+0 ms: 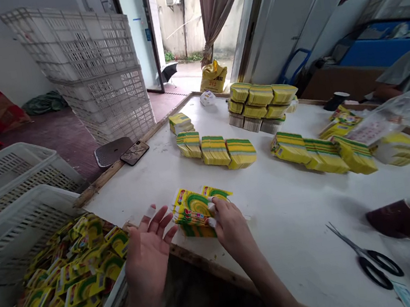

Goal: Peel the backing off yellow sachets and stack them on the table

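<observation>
A stack of yellow-and-green printed packets [194,211] stands on the white table [297,211] near its front edge. My right hand [228,226] grips the stack's right side, fingers pressed on the top packet. My left hand [150,250] hovers just left of the stack, palm turned toward it, fingers spread and holding nothing. White tape wraps some fingertips. Below my left hand, a white plastic crate [37,207] holds a loose heap of the same packets [71,284].
Bundled packet stacks lie in rows mid-table [215,149] and right [323,154], with a taller pile [259,105] at the back. Black scissors [368,257] and a dark cup [408,219] lie at right. Two phones [121,152] rest by the left edge. Empty crates [93,62] stand stacked behind.
</observation>
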A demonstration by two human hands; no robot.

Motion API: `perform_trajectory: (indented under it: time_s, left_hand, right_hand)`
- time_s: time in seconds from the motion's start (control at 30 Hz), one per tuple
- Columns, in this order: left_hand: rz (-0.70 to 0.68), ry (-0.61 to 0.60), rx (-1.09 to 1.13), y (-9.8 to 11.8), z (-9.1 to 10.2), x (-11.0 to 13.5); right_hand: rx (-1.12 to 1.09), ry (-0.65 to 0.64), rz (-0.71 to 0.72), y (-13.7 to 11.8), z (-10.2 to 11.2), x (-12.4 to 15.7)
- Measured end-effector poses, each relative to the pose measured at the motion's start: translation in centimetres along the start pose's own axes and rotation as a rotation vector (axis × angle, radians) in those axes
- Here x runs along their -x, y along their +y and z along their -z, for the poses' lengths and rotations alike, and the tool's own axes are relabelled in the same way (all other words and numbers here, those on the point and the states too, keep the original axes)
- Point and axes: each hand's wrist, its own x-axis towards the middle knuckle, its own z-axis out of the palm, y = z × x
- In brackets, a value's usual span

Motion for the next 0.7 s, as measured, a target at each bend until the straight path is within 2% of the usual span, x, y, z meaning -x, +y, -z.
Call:
perform_trajectory:
  time_s: [0.13, 0.23, 0.3, 0.37, 0.47, 0.57, 0.63, 0.7]
  left_hand:
    - [-0.030, 0.020, -0.038, -0.7, 0.1, -0.1]
    - [-0.165, 0.008, -0.047, -1.4, -0.2, 0.2]
    - [-0.262, -0.047, -0.021, -2.1, -0.6, 0.8]
    - [-0.271, -0.126, 0.011, -2.7, -1.3, 1.5]
    - [-0.159, -0.175, 0.085, -3.0, -2.8, 2.6]
    - [-0.179, -0.150, 0.170, -3.0, -4.0, 2.9]
    - [-0.206, -0.147, 0.110, -3.1, -4.1, 2.7]
    - [-0.203, -0.153, -0.050, -3.6, -3.4, 2.3]
  right_hand:
    - [-0.146, 0.009, -0.043, 0.0, 0.3, -0.3]
    - [-0.426, 0.071, -0.117, -0.5, 0.5, 0.0]
    - [-0.614, 0.078, -0.129, -1.4, 0.8, 0.8]
    - [-0.785, 0.012, -0.101, -2.7, 1.1, 1.9]
    - [-0.997, -0.186, -0.067, -4.8, 1.7, 3.7]
    - [-1.025, -0.288, -0.065, -6.0, 1.8, 4.8]
    - [-0.999, -0.255, -0.076, -6.0, 1.6, 4.8]
    - [-1.002, -0.181, -0.097, -5.4, 1.5, 4.5]
